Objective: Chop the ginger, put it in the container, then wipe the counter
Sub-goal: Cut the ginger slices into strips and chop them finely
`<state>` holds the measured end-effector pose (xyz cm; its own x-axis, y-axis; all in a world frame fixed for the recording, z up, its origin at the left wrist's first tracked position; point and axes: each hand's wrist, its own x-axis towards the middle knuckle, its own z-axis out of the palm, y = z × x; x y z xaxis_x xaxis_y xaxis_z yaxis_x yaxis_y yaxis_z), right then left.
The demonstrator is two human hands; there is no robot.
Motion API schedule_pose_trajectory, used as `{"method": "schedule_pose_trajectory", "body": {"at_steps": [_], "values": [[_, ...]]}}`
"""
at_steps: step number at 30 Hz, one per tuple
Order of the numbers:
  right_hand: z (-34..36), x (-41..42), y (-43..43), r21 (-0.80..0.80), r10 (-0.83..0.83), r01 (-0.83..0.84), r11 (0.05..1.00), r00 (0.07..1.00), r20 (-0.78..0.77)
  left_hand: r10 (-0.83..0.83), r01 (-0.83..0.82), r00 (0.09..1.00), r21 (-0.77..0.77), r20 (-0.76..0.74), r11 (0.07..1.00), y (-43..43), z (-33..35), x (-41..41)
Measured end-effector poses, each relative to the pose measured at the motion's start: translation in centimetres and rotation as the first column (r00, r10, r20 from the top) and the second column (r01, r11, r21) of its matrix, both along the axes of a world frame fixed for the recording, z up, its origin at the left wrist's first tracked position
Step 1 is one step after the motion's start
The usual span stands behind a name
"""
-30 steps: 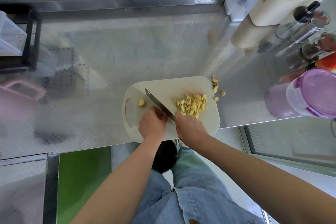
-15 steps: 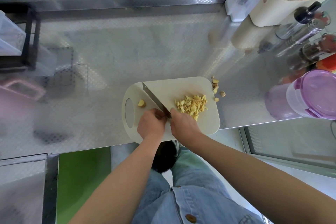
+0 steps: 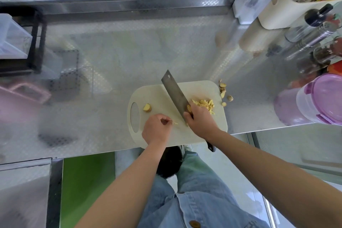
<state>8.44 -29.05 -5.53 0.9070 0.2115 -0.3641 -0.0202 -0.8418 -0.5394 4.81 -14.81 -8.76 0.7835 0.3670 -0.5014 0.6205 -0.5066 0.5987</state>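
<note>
A cream cutting board (image 3: 161, 96) lies at the front edge of the steel counter (image 3: 129, 46). My right hand (image 3: 200, 121) grips a cleaver (image 3: 174, 93), its blade turned broad side up over the board. A heap of chopped ginger (image 3: 204, 104) sits just right of the blade. My left hand (image 3: 157, 129) has curled fingers at the board's near side, its fingertips on a thin ginger strip (image 3: 174, 123). A single ginger chunk (image 3: 147, 107) lies by the board's handle hole. Ginger peel scraps (image 3: 223, 91) lie on the counter past the board's right edge.
A lidded purple container (image 3: 318, 102) stands at the right. Behind it are bottles (image 3: 312, 31), a cream holder (image 3: 281, 7) and a clear box (image 3: 249, 3). A black rack (image 3: 35, 39) with a clear bin and a pink object (image 3: 24, 98) are at the left.
The cleaver has swung from edge-down to broad side up, with its tip further back. My left hand has come off the blade and moved left to the strip.
</note>
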Motion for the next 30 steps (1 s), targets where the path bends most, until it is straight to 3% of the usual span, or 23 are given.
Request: {"method": "schedule_pose_trajectory", "body": {"at_steps": [5,11,16,18,23,25,28,30], "values": [[0.4,-1.5,0.9,0.083,-0.034,0.033,0.996,0.999,0.014,-0.025,0.022,0.994,0.022,0.111,1.000,0.5,-0.2,-0.5],[-1.0,-3.9,1.7,0.049,0.022,-0.020,0.999,0.999,-0.038,0.050,-0.081,0.975,0.139,0.215,0.987,1.7,0.3,-0.7],[-0.7,-2.4,-0.4,0.021,-0.162,0.163,0.986,0.987,-0.006,0.003,-0.069,0.968,0.254,0.252,0.965,2.5,0.6,-0.3],[-0.4,-2.0,-0.9,0.024,-0.181,0.181,0.983,0.983,0.008,-0.005,-0.069,0.970,0.295,0.243,0.953,2.7,0.7,0.2],[-0.4,-3.5,0.0,0.064,0.024,-0.022,0.998,0.999,-0.036,0.048,-0.102,0.985,0.337,0.165,0.936,3.2,0.9,1.1],[-0.8,-3.4,-0.3,0.056,-0.017,0.019,0.998,0.999,-0.035,0.069,-0.115,0.986,0.317,0.153,0.941,3.4,0.8,1.4],[-0.7,-2.4,-1.2,0.029,-0.206,0.207,0.978,0.978,-0.026,0.046,-0.085,0.990,0.303,0.136,0.949,3.9,0.7,1.8],[-0.5,-2.1,-1.3,0.026,-0.223,0.223,0.974,0.975,-0.001,0.035,-0.073,0.991,0.298,0.132,0.952,4.2,0.7,1.9]]}}
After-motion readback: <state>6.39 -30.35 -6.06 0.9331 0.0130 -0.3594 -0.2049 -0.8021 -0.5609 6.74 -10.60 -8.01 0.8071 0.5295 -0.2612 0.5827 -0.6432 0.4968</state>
